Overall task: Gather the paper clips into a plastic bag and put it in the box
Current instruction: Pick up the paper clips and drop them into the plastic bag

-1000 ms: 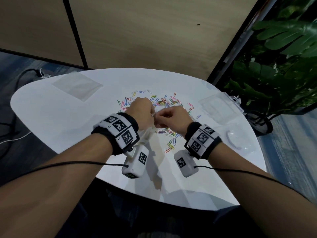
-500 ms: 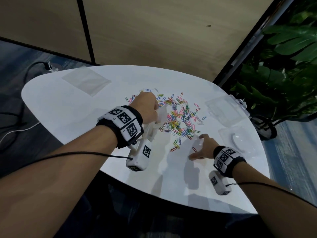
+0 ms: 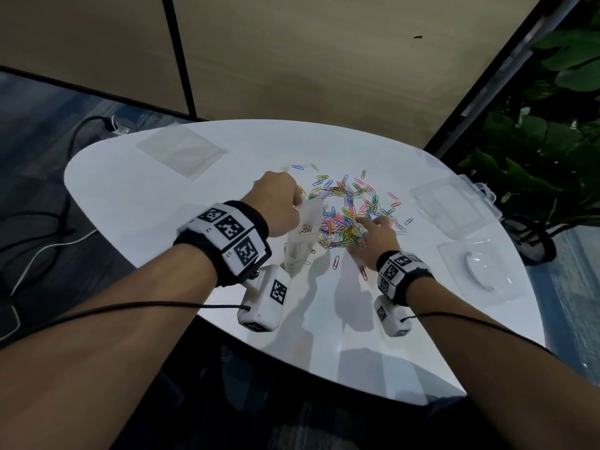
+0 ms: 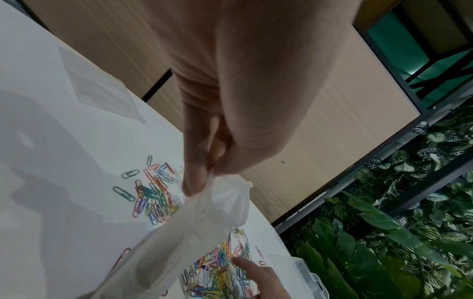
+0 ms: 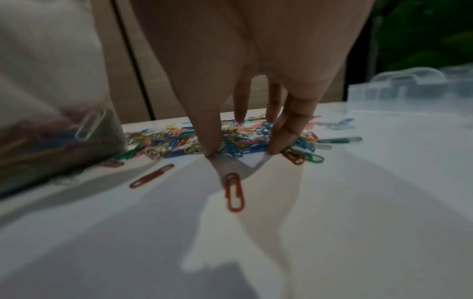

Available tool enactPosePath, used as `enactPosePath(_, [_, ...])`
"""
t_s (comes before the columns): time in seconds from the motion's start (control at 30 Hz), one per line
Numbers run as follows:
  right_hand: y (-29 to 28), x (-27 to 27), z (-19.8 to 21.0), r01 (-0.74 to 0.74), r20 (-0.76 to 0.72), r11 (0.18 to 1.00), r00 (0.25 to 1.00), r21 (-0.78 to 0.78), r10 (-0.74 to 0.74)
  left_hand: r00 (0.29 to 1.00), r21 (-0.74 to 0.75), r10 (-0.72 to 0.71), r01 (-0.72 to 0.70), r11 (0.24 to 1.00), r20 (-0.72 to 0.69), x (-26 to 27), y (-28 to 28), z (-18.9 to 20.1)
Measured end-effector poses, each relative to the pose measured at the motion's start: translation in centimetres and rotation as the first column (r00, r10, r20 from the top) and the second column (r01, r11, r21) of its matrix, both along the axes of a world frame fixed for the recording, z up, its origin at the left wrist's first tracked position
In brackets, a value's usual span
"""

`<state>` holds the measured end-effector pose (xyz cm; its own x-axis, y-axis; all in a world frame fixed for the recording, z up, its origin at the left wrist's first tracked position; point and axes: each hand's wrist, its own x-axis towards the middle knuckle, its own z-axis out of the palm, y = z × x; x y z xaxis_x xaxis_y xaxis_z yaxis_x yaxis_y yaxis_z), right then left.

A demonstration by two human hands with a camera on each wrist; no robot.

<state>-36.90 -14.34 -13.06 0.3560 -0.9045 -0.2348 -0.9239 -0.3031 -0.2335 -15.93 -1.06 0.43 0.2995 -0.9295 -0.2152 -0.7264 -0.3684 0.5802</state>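
A heap of coloured paper clips (image 3: 347,219) lies in the middle of the white table (image 3: 136,203). My left hand (image 3: 277,203) pinches the top edge of a clear plastic bag (image 3: 300,241) that hangs upright to the table with some clips inside. In the left wrist view, thumb and finger pinch the bag (image 4: 204,218) at its rim. My right hand (image 3: 373,235) lies over the near side of the heap, fingers spread and straight, fingertips (image 5: 212,151) touching the table among the clips (image 5: 230,141). The clear plastic box (image 3: 454,203) stands open at the right.
A second flat plastic bag (image 3: 181,152) lies at the table's far left. A clear lid with a handle (image 3: 480,271) sits near the right edge. A few stray clips (image 5: 234,192) lie near my right wrist. Plants stand beyond the table on the right.
My right hand left the bag, swung out to the near right of the table, then moved forward onto the heap of clips. My left hand keeps holding the bag.
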Motion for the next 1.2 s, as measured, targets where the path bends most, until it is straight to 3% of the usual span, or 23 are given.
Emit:
enactPosePath(0.1, [0.6,0.9,-0.2,-0.183,-0.057,0.979,0.982,-0.092,0.179,1.000,-0.003,0.002,-0.002,1.000,0.004,0.2,0.1,-0.1])
enactPosePath(0.2, [0.9,0.9,0.0,-0.192,-0.050,0.971,0.981,-0.145,0.187,1.000,-0.002,-0.003,0.003,1.000,-0.006,-0.2,-0.1,0.2])
enactPosePath(0.3, [0.3,0.5,1.3,-0.026,-0.041,0.997,0.999,-0.073,0.023,1.000,-0.002,-0.024,0.024,1.000,0.008,-0.9,-0.4,0.3])
enactPosePath(0.4, [-1.3,-1.1,2.3,0.212,0.070,0.969,0.973,0.124,-0.222,1.000,-0.002,-0.029,0.029,1.000,0.000,-1.5,-0.5,0.4])
enactPosePath(0.47, [-2.4,-2.1,2.9,0.289,0.289,0.867,0.859,0.406,-0.422,0.999,-0.002,-0.032,0.032,0.999,-0.001,-1.7,-0.6,0.4])
enactPosePath(0.53, [-3.0,-2.2,3.7,0.242,0.497,0.716,0.577,0.654,-0.648,0.999,-0.002,-0.032,0.032,0.999,-0.006,-1.9,-0.8,0.4])
enactPosePath(0.6, [-2.5,-1.4,5.7,0.062,0.551,0.606,0.352,0.793,-0.757,0.999,0.001,-0.035,0.035,0.999,-0.009,-2.1,-1.0,0.3])
enactPosePath(0.67, [-1.1,-0.2,8.3,-0.124,0.567,0.557,0.283,0.821,-0.773,0.999,0.003,-0.033,0.033,0.999,-0.022,-2.5,-1.3,0.2])
enactPosePath(0.77, [1.3,1.6,10.9,-0.272,0.596,0.532,0.324,0.802,-0.734,0.999,-0.003,-0.026,0.025,1.000,-0.039,-3.2,-1.6,0.0])
enactPosePath(0.87, [3.2,2.8,10.7,-0.201,0.636,0.621,0.436,0.758,-0.636,0.999,-0.012,-0.010,0.009,1.000,-0.048,-3.9,-1.8,-0.2])
enactPosePath(0.9, [3.6,3.1,10.2,-0.132,0.647,0.689,0.503,0.712,-0.573,0.999,-0.015,-0.003,0.002,1.000,-0.052,-4.2,-1.9,-0.2])
enactPosePath(0.97, [4.0,3.5,8.9,-0.027,0.622,0.876,0.715,0.482,-0.320,0.999,-0.028,0.007,-0.009,1.000,-0.053,-4.5,-2.0,-0.1])
enactPosePath(1.03, [4.3,3.7,9.1,-0.106,0.477,0.957,0.878,0.272,-0.038,0.999,-0.043,0.010,-0.012,0.999,-0.047,-4.6,-2.0,0.1])
enactPosePath(1.07, [4.3,3.7,9.7,-0.185,0.398,0.957,0.913,0.225,0.083,0.999,-0.045,0.011,-0.014,0.999,-0.046,-4.6,-2.0,0.1])
enactPosePath(1.13, [3.7,3.4,10.7,-0.285,0.396,0.916,0.904,0.282,0.160,0.999,-0.046,0.010,-0.013,0.999,-0.047,-4.5,-1.9,0.1])
enactPosePath(1.2, [2.6,2.7,11.7,-0.264,0.584,0.866,0.811,0.424,-0.038,0.999,-0.044,0.013,-0.016,0.999,-0.048,-4.1,-2.0,0.0])
